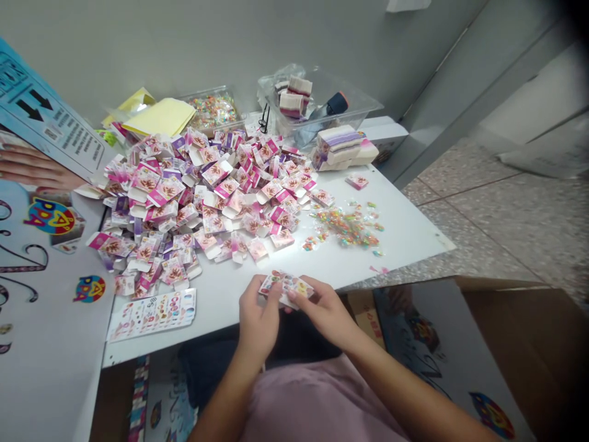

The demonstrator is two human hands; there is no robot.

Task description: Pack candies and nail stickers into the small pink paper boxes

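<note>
Between my two hands, just off the table's front edge, is a small printed sticker sheet (288, 285) with colourful pictures on white. My left hand (259, 310) grips its left side, thumb on top. On the right side, my right hand (324, 307) pinches it the same way. The fingers underneath are mostly hidden. Left of my hands lies a fanned stack of similar printed sheets (154, 314). Beyond them spreads a large heap of small pink, purple and white boxes (211, 196), many with open flaps. Small clear packets with multicoloured bits (352, 226) lie to the right.
At the back stand a clear tray of colourful packets (214, 109) and a clear plastic bin (359, 104). Stacks of flat cards (340, 146) sit beside the bin. A printed carton (41, 276) borders the left; an open cardboard box (519, 344) is at lower right.
</note>
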